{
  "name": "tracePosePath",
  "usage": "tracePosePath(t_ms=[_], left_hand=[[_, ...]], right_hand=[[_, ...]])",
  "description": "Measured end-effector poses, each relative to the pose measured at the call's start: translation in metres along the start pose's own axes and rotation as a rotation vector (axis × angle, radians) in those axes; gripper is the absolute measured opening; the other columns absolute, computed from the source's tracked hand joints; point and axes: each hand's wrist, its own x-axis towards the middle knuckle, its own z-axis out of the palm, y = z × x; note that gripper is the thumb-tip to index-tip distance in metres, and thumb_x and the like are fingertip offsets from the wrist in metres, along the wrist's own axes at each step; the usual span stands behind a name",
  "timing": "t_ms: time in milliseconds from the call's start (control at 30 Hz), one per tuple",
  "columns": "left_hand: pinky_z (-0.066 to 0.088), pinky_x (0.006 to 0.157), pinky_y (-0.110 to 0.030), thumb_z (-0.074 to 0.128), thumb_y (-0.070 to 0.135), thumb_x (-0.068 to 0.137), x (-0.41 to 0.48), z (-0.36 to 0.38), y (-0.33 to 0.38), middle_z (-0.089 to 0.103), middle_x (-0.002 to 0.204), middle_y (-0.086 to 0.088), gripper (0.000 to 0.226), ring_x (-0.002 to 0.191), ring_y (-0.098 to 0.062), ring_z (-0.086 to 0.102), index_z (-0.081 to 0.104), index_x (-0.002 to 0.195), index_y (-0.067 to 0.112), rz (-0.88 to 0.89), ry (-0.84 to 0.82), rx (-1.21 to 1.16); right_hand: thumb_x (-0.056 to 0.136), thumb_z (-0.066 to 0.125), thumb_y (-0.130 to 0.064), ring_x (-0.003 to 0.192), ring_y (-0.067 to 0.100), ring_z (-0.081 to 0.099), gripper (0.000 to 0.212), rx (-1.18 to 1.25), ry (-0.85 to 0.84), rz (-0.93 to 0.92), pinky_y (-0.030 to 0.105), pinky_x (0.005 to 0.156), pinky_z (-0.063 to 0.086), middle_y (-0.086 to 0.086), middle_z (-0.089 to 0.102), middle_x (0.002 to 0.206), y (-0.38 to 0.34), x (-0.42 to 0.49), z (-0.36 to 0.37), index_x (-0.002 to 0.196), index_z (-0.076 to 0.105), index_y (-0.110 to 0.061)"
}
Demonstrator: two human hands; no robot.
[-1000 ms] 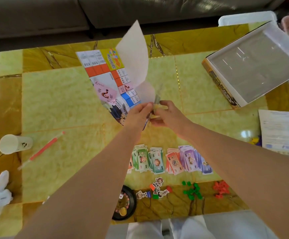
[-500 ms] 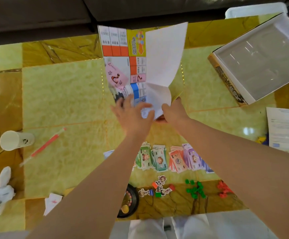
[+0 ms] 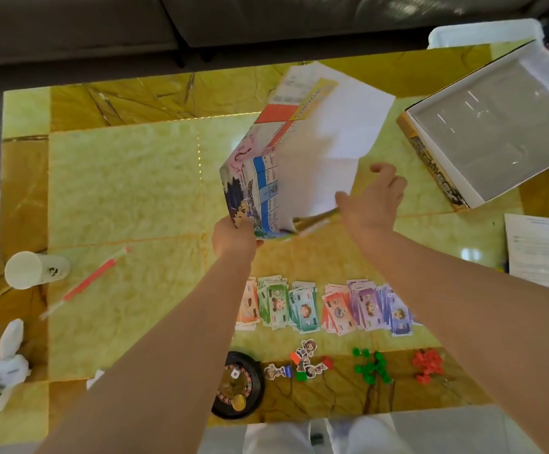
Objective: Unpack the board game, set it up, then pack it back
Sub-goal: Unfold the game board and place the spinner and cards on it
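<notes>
The left hand (image 3: 234,239) gripped the unfolding game board (image 3: 266,181); the right hand (image 3: 373,199) had just released it, fingers spread, so setup was progressing.

Your widest bare stretch is the yellow table's (image 3: 129,198) left-centre, between the half-folded game board (image 3: 302,165) held up mid-table and the paper cup (image 3: 34,268) and red straw (image 3: 93,280) near the left edge. The open box (image 3: 496,132) blocks the far right; banknotes (image 3: 332,309), tokens (image 3: 306,358) and a roulette wheel (image 3: 238,385) line the near edge.
</notes>
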Motion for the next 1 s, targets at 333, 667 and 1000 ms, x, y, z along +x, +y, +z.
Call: tracePosePath(t_ms=[333, 667, 1000], left_hand=[[0.051, 0.068, -0.041, 0.047, 0.033, 0.1, 0.009, -0.007, 0.005, 0.046, 0.062, 0.001, 0.018, 0.056, -0.019, 0.041, 0.06, 0.093, 0.022, 0.099, 0.085, 0.086], [0.048, 0.075, -0.032, 0.049, 0.031, 0.1, -0.008, 0.004, 0.04, 0.068, 0.098, 0.004, 0.018, 0.087, -0.015, 0.06, 0.062, 0.109, 0.024, 0.281, 0.043, -0.224], [0.051, 0.075, -0.04, 0.054, 0.048, 0.091, -0.004, 0.008, 0.035, 0.067, 0.1, 0.003, 0.035, 0.089, -0.023, 0.062, 0.062, 0.115, 0.024, 0.06, 0.067, -0.388]], right_hand=[[0.092, 0.062, -0.023, 0.097, 0.025, 0.053, 0.043, -0.032, 0.058, -0.025, 0.037, 0.079, 0.044, 0.01, 0.047, 0.123, -0.001, 0.02, -0.025, 0.126, 0.04, -0.009], [0.09, 0.06, -0.05, 0.126, 0.022, 0.045, 0.061, 0.163, -0.507, -0.152, 0.042, 0.108, 0.036, 0.007, 0.043, 0.143, -0.016, 0.004, -0.017, 0.138, 0.041, -0.017], [0.088, 0.057, -0.032, 0.131, 0.027, 0.04, 0.053, 0.037, -0.899, 0.198, 0.038, 0.098, 0.032, 0.009, 0.044, 0.142, 0.017, 0.001, -0.014, 0.136, 0.046, -0.011]])
